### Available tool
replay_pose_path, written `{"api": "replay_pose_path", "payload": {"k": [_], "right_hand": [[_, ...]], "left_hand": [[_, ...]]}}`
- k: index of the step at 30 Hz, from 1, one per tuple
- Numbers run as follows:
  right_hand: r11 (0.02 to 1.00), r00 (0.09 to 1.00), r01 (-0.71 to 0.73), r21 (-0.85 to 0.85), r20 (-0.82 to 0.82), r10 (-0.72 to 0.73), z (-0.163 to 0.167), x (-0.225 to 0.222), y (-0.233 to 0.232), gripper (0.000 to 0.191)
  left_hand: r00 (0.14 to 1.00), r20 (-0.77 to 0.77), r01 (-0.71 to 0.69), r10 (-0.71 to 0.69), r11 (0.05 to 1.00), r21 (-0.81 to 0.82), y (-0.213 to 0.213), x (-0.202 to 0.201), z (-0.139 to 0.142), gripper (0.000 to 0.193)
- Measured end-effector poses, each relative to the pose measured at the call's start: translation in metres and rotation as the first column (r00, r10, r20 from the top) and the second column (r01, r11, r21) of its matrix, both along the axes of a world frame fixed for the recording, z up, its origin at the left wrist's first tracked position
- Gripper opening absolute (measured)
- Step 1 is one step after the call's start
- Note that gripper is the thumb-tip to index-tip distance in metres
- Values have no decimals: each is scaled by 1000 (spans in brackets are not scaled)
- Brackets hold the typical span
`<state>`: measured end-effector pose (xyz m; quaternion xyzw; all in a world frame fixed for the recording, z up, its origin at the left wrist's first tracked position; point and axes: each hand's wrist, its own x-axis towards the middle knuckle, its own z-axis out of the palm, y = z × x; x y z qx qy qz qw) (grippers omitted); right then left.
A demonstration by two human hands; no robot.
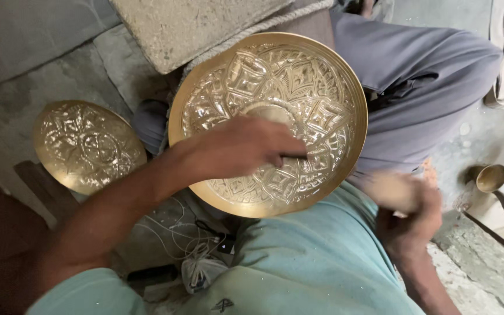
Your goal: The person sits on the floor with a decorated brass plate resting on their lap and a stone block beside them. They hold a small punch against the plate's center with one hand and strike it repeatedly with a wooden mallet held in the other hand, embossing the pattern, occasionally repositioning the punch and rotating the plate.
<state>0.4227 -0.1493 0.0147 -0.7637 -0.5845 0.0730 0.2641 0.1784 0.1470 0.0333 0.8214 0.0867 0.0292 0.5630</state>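
Head view: fingers [275, 153] on brass plate [316, 87]

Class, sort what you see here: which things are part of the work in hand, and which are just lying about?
In use:
large brass plate
punch in left hand
mallet, blurred, in right hand

Lying about:
second brass plate
small brass cup
white cables
stone slab

Person wears a light teal short-sleeved shirt [316, 256], small dark emblem at the lower centre, and grey trousers [415, 76]; both forearms bare.
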Motion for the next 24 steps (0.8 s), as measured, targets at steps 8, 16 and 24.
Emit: {"api": "replay_pose_path", "payload": {"k": [8,16,24], "right_hand": [[983,980,140,-120,-125,-155,23,27,52,46],[950,961,-175,-260,165,222,48,38,123,46],[809,671,-501,-307,452,587,109,6,223,54]], "left_hand": [[548,-76,-836,833,547,-34,-60,-35,21,29],[235,-222,-955,946,183,-233,-117,-8,-14,26],[186,-160,-981,969,174,-82,-131,-8,-26,30]]}}
